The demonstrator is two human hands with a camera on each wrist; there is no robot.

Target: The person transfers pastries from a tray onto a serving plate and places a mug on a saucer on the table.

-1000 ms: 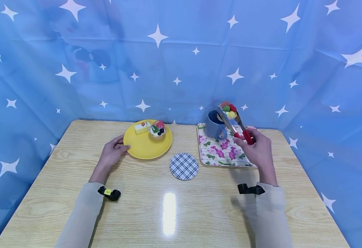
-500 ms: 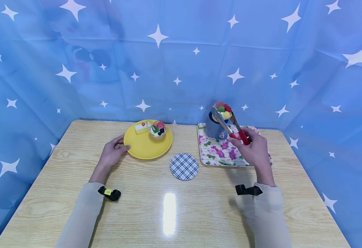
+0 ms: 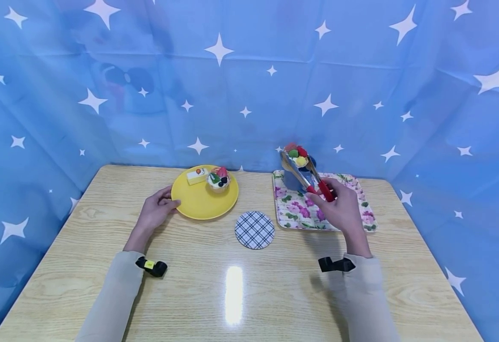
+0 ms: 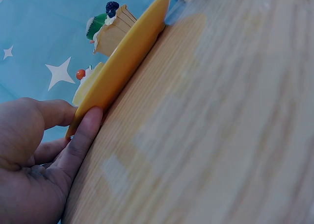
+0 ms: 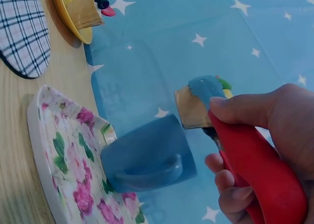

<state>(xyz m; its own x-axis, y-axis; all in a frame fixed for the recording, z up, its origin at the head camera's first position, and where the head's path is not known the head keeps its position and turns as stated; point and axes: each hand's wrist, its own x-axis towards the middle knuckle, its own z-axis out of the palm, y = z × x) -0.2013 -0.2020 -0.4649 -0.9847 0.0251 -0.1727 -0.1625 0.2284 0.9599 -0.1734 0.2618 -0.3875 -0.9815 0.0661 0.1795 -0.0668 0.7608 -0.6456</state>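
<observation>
Right hand (image 3: 342,205) curled firmly round red-handled tongs (image 5: 257,167), tips clamping fruit-topped cupcake (image 5: 190,109) near blue mug (image 5: 147,153) on floral tray (image 3: 294,216), left hand (image 3: 154,210) pinching yellow plate (image 3: 202,204).

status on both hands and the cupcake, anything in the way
Left hand pinching yellow plate by its rim. Right hand holding red-handled tongs, cupcake between their tips. Blue mug on floral tray, close by and lower.

A wood-grain desk (image 3: 185,294) is carrying a yellow plate (image 3: 200,202), a flowered tray (image 3: 290,211) and (round, plaid, nearer the person) a coaster (image 3: 254,230).
</observation>
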